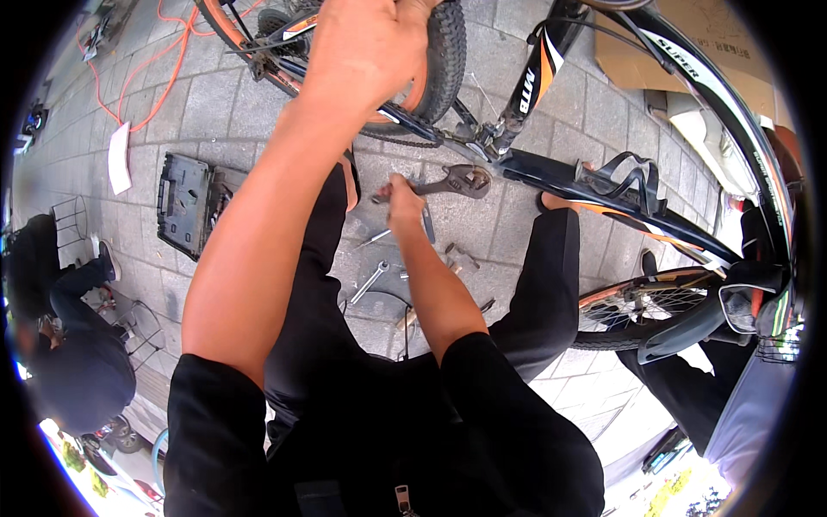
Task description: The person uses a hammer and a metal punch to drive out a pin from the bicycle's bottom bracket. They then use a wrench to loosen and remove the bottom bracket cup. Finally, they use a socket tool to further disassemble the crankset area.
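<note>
My right hand is wrapped round the handle of a large dark adjustable wrench. The wrench's head points right, close to the bottom bracket of a black, white and orange bicycle frame; I cannot tell whether its jaws touch anything. My left arm reaches up to the rear of the bike, and my left hand covers part of the knobby rear tyre. The upper edge cuts off its fingers, so their grip is hidden. A combination wrench and a hammer lie on the paving between my legs.
An open black tool case lies at the left, with a white sheet and an orange cord beyond it. The front wheel is at right, near another person's leg. Cardboard stands far right. Someone crouches far left.
</note>
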Motion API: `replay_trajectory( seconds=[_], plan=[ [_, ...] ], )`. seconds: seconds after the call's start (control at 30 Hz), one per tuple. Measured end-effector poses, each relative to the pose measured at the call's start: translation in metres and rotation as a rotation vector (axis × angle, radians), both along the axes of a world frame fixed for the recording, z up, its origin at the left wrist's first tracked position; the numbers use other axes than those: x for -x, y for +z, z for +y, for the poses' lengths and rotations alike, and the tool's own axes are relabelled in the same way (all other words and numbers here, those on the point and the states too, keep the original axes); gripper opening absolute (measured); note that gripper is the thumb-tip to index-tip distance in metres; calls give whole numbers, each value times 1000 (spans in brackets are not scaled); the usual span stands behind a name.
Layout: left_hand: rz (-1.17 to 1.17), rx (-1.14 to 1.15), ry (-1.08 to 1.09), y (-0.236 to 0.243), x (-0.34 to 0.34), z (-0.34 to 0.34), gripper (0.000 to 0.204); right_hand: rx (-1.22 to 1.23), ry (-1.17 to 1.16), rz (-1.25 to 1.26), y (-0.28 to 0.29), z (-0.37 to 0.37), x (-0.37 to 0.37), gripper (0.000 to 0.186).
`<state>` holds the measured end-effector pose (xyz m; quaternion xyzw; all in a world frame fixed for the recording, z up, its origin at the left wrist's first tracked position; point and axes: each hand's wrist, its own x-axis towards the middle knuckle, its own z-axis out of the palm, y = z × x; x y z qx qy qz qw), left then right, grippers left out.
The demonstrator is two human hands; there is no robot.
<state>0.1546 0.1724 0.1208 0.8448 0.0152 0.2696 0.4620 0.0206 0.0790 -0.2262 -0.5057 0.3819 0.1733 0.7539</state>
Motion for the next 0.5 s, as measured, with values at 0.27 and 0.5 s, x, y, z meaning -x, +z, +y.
replay_trajectory(
  seconds=[0.27,0.5],
  plan=[
    [-47,-18,-104,-1,6,15,33,-560,-175,-38,47,44,-26,22],
    [-138,-4,-165,-8,12,19,39,-682,-147,-74,56,47,-21,28]
  ],
)
